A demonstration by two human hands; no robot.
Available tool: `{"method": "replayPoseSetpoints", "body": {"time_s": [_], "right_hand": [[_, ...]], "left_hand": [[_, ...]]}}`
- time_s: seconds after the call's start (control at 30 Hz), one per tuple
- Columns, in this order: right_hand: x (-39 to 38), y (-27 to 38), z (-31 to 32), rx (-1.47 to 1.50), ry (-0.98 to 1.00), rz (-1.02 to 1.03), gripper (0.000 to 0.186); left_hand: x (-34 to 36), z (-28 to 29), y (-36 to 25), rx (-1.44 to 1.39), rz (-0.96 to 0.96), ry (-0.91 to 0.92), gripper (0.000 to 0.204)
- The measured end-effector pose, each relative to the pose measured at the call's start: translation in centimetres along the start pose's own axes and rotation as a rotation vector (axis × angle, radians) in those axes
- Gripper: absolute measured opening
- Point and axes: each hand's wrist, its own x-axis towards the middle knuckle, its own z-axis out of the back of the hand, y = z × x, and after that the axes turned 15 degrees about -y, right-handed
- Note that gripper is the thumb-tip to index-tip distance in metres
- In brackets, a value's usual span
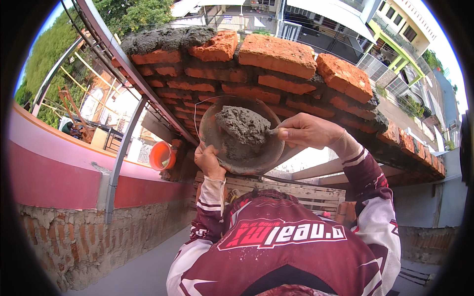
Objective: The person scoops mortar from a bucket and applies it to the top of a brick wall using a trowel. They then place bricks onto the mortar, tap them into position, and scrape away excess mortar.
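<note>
My left hand (210, 162) is closed on the near left rim of a round, mortar-stained bucket (209, 129) with a thin wire handle. The bucket is tipped so that its inside shows, with grey mortar on the bottom. In my right hand (312, 130), at the bucket's right side, is a trowel (273, 132), mostly hidden by my fingers and by its load. A thick lump of wet mortar (244, 123) sits over its blade, inside the bucket's outline. Just beyond stands a brick wall (217, 75), with loose-edged orange bricks (279, 54) along its top.
Fresh mortar (168, 40) covers the wall's top at the left. A grey metal post (121, 163) and a slanting beam (116, 47) rise on the left. An orange bucket (162, 156) stands near the pink wall (59, 170). Wooden slats (316, 191) lie below.
</note>
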Motion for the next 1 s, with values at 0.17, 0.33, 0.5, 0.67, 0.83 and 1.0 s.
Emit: {"method": "replayPoseSetpoints", "body": {"time_s": [0.17,0.33,0.5,0.67,0.83,1.0], "right_hand": [[-1.9,8.5,7.9,-0.106,-0.306,0.17,0.044],[0.1,16.4,14.7,-0.45,-0.542,0.334,0.039],[5.6,17.9,12.3,-1.167,-0.876,0.813,0.029],[6.0,17.8,9.2,-1.461,-0.843,0.572,0.02],[4.0,21.8,12.8,-1.531,-0.987,0.538,0.011],[5.0,21.5,12.3,-1.802,-0.893,0.712,0.015]], "left_hand": [[-0.1,1.6,0.4,0.01,0.1,-0.063,0.021],[-0.6,3.0,-0.1,0.104,0.084,-0.11,0.022],[-0.7,3.2,-0.7,0.106,0.062,-0.112,0.023],[0.5,3.8,-0.3,0.151,0.053,-0.111,0.021],[2.8,4.8,1.1,0.177,0.059,-0.123,0.015],[5.2,5.8,3.9,0.319,0.089,-0.071,0.03]]}}
